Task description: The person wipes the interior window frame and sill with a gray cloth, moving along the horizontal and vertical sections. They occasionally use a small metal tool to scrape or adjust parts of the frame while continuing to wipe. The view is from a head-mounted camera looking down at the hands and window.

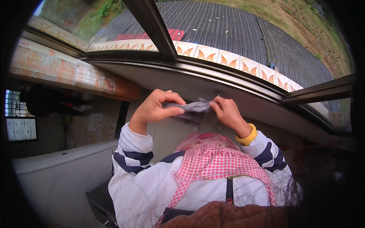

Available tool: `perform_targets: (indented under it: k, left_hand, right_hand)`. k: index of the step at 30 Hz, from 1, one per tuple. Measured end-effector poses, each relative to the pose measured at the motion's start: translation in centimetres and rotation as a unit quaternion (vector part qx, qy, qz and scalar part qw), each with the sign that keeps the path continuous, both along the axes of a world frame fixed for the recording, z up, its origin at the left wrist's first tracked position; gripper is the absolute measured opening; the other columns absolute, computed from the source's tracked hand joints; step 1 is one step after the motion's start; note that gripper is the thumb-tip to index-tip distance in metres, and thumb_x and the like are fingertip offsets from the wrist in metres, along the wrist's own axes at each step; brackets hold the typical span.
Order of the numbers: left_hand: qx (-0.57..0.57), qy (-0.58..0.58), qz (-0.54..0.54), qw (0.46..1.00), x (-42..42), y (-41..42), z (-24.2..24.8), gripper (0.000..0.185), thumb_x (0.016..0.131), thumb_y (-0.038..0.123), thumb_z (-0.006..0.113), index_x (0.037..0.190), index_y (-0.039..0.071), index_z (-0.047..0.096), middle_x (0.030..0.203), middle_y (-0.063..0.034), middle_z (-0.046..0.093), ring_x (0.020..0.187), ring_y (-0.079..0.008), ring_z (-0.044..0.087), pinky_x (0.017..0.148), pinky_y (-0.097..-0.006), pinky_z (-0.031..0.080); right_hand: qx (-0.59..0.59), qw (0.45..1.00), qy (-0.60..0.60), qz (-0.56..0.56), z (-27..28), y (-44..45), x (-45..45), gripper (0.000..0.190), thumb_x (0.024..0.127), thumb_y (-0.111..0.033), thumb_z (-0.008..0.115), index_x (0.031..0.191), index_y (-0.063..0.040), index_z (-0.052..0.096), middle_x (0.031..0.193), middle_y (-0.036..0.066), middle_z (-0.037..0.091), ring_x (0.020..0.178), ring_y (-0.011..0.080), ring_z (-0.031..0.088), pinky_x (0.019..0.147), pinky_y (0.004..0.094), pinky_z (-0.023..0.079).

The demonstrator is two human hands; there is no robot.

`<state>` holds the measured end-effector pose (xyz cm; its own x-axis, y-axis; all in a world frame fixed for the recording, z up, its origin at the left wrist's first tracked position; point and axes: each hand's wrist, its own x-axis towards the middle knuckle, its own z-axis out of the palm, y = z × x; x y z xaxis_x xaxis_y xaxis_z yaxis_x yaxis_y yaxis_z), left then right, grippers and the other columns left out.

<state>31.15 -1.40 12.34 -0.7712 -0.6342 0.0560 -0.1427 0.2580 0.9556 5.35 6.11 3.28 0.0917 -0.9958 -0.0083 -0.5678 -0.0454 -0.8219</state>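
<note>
A grey cloth (196, 107) is stretched between my two hands, just inside the window. Its upper edge looks bunched or twisted, and a darker part hangs below. My left hand (159, 107) pinches one end between thumb and fingers. At the other end, my right hand (226, 111) has its fingers closed around the fabric. Part of the cloth is hidden behind the left thumb and inside the right fist. Over a white jacket I wear a pink checked apron (219, 162).
A dark-framed sliding window (188, 67) runs across in front of me. Outside lie a tiled ledge (228, 58) and a grey corrugated roof (216, 25). To the left are a patterned wall edge (62, 68) and a doorway with a dark, unclear shape. A white cabinet-like surface (68, 171) stands at lower left.
</note>
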Motion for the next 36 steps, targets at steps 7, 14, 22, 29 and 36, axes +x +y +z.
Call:
perform_targets:
  k: [7, 14, 22, 29, 36]
  left_hand:
    - [0.121, -0.006, 0.112, 0.986, -1.4, -2.2, -3.0, 0.014, 0.085, 0.011, 0.07, 0.093, 0.0, 0.066, 0.081, 0.0023, 0.063, 0.076, -0.0051, 0.055, 0.069, -0.0211, 0.046]
    - [0.147, 0.006, 0.128, 0.981, -2.6, -1.8, -7.1, 0.013, 0.086, 0.011, 0.069, 0.092, 0.0, 0.064, 0.08, 0.0033, 0.061, 0.075, -0.0041, 0.053, 0.068, -0.0202, 0.044]
    - [0.122, -0.002, 0.141, 0.983, -3.8, 0.2, -9.0, 0.017, 0.088, 0.014, 0.068, 0.097, 0.0, 0.064, 0.08, 0.0035, 0.06, 0.075, -0.0041, 0.051, 0.068, -0.0211, 0.043]
    - [0.117, 0.15, 0.184, 0.964, -6.0, 3.4, -11.3, 0.021, 0.093, 0.017, 0.062, 0.103, -0.001, 0.061, 0.094, -0.0004, 0.056, 0.087, -0.0079, 0.055, 0.081, -0.0225, 0.044]
    - [0.209, 0.173, 0.204, 0.941, -2.3, 2.1, -9.5, 0.011, 0.093, 0.013, 0.062, 0.095, 0.003, 0.06, 0.084, 0.0043, 0.058, 0.077, -0.0023, 0.049, 0.07, -0.0193, 0.041]
  right_hand:
    - [0.097, 0.925, -0.261, 0.258, 1.9, 1.8, -0.6, 0.023, 0.093, -0.022, 0.058, 0.082, -0.003, 0.059, 0.056, 0.006, 0.05, 0.047, 0.0141, 0.048, 0.048, 0.0314, 0.039]
    - [0.171, 0.886, -0.406, 0.149, 1.9, 2.5, -0.8, 0.023, 0.097, -0.022, 0.055, 0.087, -0.002, 0.059, 0.06, -0.004, 0.044, 0.054, 0.0029, 0.037, 0.048, 0.0212, 0.031]
    - [0.109, 0.883, -0.452, 0.063, 1.8, 1.8, 0.0, 0.017, 0.097, -0.017, 0.056, 0.088, -0.003, 0.057, 0.061, -0.005, 0.045, 0.053, 0.0012, 0.037, 0.047, 0.0193, 0.029]
    - [-0.051, 0.952, -0.299, -0.048, 1.9, 1.3, 1.0, 0.012, 0.094, -0.011, 0.058, 0.092, 0.001, 0.058, 0.055, -0.001, 0.049, 0.05, 0.0032, 0.043, 0.046, 0.0214, 0.033]
    - [-0.014, 0.963, -0.269, -0.027, 3.5, 1.1, -2.3, 0.013, 0.093, -0.011, 0.06, 0.092, 0.002, 0.061, 0.056, -0.001, 0.05, 0.052, 0.0026, 0.042, 0.047, 0.0208, 0.033]
